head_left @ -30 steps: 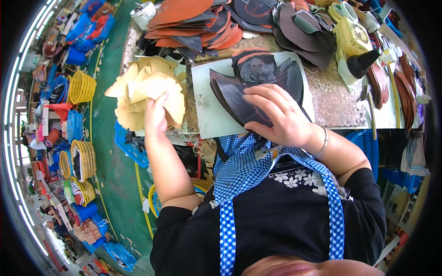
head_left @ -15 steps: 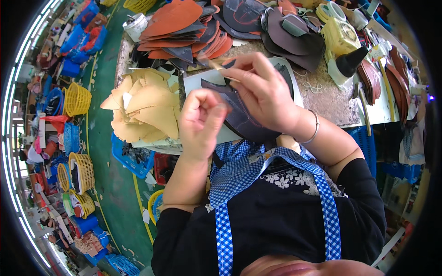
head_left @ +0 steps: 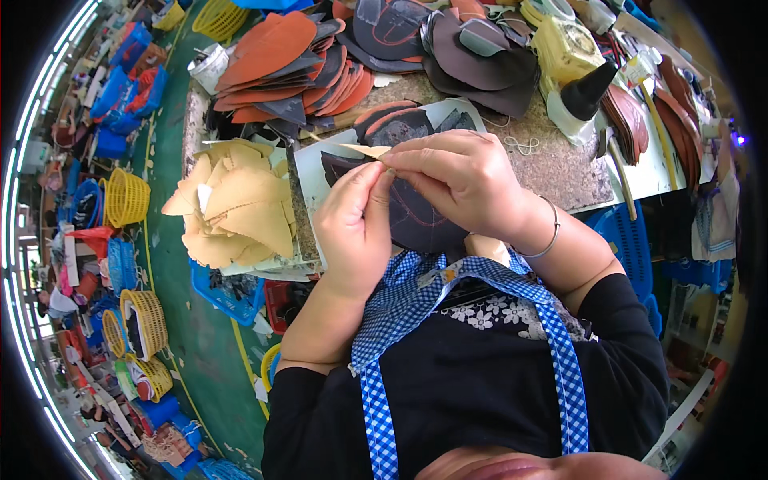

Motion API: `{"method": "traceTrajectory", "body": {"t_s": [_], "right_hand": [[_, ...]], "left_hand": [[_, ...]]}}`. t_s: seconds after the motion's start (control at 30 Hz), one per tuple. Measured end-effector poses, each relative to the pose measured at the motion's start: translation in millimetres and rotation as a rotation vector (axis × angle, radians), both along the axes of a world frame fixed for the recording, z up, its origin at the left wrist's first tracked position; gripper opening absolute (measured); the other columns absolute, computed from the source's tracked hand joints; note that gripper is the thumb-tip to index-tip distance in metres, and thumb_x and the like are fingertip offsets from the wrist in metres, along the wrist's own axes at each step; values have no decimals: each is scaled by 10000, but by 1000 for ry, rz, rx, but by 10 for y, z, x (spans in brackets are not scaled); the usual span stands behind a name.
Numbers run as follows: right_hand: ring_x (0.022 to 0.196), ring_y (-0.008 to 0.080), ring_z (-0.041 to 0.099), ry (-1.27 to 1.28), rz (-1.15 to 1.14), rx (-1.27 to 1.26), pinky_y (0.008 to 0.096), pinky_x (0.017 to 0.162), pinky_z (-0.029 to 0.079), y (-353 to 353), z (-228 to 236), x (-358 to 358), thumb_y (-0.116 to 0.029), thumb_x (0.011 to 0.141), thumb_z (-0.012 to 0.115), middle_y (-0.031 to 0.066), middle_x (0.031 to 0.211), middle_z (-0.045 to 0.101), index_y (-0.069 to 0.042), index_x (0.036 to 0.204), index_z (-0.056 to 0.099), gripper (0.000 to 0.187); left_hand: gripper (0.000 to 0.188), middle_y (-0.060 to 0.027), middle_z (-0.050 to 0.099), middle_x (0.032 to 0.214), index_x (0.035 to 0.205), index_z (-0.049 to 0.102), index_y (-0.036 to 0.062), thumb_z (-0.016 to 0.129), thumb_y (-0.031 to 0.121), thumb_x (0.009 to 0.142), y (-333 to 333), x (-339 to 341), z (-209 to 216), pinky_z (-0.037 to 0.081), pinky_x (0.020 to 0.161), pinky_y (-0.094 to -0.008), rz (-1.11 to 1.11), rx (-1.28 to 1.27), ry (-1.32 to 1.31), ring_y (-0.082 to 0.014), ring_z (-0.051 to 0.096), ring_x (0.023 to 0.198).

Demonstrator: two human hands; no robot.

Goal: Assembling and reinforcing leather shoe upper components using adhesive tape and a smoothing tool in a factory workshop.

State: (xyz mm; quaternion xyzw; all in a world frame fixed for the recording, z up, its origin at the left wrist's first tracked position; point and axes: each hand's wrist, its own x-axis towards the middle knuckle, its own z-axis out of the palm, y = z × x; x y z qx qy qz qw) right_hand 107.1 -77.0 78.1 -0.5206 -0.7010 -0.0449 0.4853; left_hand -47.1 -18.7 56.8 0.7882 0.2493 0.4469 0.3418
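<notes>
My left hand (head_left: 352, 224) and my right hand (head_left: 464, 172) meet fingertip to fingertip above the bench. Between them is a slim, pointed tan piece (head_left: 366, 150), its tip sticking out to the left. Both hands pinch it, thumbs against fingers; the part inside the fingers is hidden. Under the hands lies a dark, leather-like cut piece (head_left: 428, 220), partly covered by them, on a white board (head_left: 312, 172). More dark pieces with orange edges (head_left: 396, 124) lie just beyond. Left of my left hand is a heap of tan pieces (head_left: 248, 212) with notched edges.
Stacks of orange and dark pieces (head_left: 272, 60) and dark brown pieces (head_left: 480, 72) line the bench's far side. A black-nozzled bottle (head_left: 588, 92) and yellow container (head_left: 568, 48) stand at the right. Blue baskets (head_left: 228, 296) flank the bench below; yellow baskets (head_left: 128, 196) stand across the green floor.
My left hand has moved up and right to meet my right hand, and its fingers have closed on the tan piece. The view has shifted slightly, so the bench sits further left.
</notes>
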Motion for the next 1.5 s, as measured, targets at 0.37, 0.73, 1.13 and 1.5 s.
{"method": "traceTrajectory", "body": {"t_s": [0.37, 0.73, 1.13, 1.5], "right_hand": [[664, 143, 612, 1284, 26, -189, 257, 610, 496, 19, -255, -79, -95, 931, 477, 78, 810, 645, 26, 969, 592, 172], [660, 179, 635, -47, 474, -1043, 315, 610, 499, -604, -51, 739, -102, 824, 591, 64, 683, 613, -4, 973, 603, 179], [871, 108, 618, 1064, 156, -378, 267, 776, 504, -674, -136, 196, -52, 850, 663, 49, 935, 643, 22, 1018, 572, 205], [634, 206, 603, 85, -360, -518, 308, 569, 479, -650, -466, 201, -240, 680, 785, 65, 670, 607, -54, 781, 651, 251]], "left_hand": [[67, -109, 572, 854, 880, 502, -23, 474, 34, 901, 1, 135, -68, 433, 658, -285, -230, -163, -96, -202, 544, 720], [238, -95, 511, 685, 633, 489, 18, 405, 186, 780, 307, -438, -87, 423, 495, -283, -1024, -1442, -932, -175, 533, 550], [739, -113, 562, 1045, 1183, 466, 0, 856, 324, 644, 68, -61, 44, 451, 793, -307, -148, -149, 25, -182, 556, 928], [400, -4, 564, 659, 999, 464, 25, 774, 65, 750, -14, -141, -284, 403, 543, -183, -93, -336, 229, -27, 505, 599]]}}
